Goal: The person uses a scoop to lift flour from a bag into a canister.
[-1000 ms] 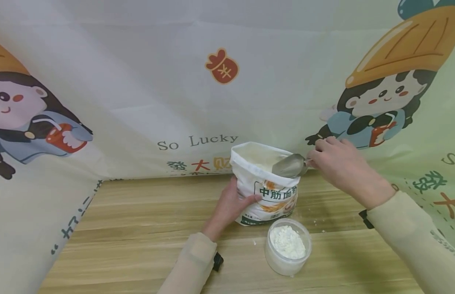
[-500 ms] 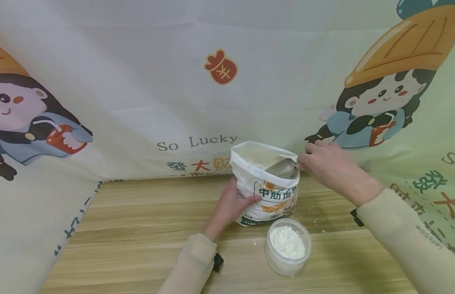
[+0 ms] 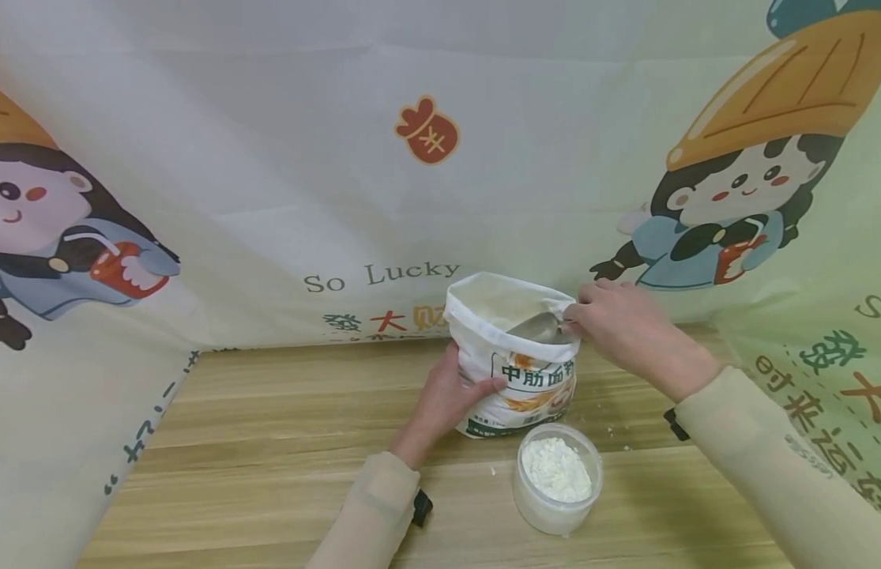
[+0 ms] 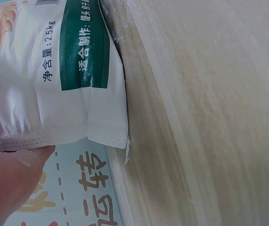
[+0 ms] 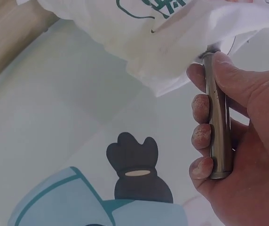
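An open white flour bag with green and orange print stands on the table. My left hand grips its left side, thumb across the front; in the left wrist view part of that hand shows at the bag's edge. My right hand holds a metal scoop whose bowl dips inside the bag's mouth at the right rim. Seen from the right wrist, the fingers curl round the scoop's handle, with flour on the fingertips. The front of the scoop is hidden in the bag.
A round clear tub heaped with white flour stands just in front of the bag. Specks of flour lie on the wooden table to the right. A printed cloth hangs behind and along both sides, close to the bag.
My right hand has moved left and slightly down, sliding the scoop deeper into the flour bag. The left hand and the tub have stayed in place.
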### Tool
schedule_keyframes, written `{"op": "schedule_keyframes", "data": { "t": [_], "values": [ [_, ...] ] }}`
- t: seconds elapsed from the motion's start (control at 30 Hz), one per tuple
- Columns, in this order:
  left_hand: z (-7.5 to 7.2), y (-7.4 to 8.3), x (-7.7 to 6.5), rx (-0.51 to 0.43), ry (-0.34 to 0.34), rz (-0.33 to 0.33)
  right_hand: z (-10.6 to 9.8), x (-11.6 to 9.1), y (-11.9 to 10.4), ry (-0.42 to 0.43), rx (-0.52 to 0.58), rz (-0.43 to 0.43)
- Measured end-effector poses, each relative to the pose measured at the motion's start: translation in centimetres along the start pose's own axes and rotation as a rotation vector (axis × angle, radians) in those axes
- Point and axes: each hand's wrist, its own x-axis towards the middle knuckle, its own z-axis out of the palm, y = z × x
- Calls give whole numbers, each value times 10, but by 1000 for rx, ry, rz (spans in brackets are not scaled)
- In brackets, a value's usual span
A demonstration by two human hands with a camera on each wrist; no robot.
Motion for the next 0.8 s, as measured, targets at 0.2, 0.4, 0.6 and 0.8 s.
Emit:
{"op": "schedule_keyframes", "data": {
  "t": [0.2,0.4,0.6,0.8],
  "values": [
    [-1,0,0,-12,-4,6,4,3,-3,2,18,-8],
    [-1,0,0,-12,-6,19,10,7,-6,0,46,-16],
    [-2,-1,0,-10,-11,12,13,11,-9,-13,68,-23],
    [-2,0,0,-20,-15,12,17,14,-12,-24,77,-15]
  ]
}}
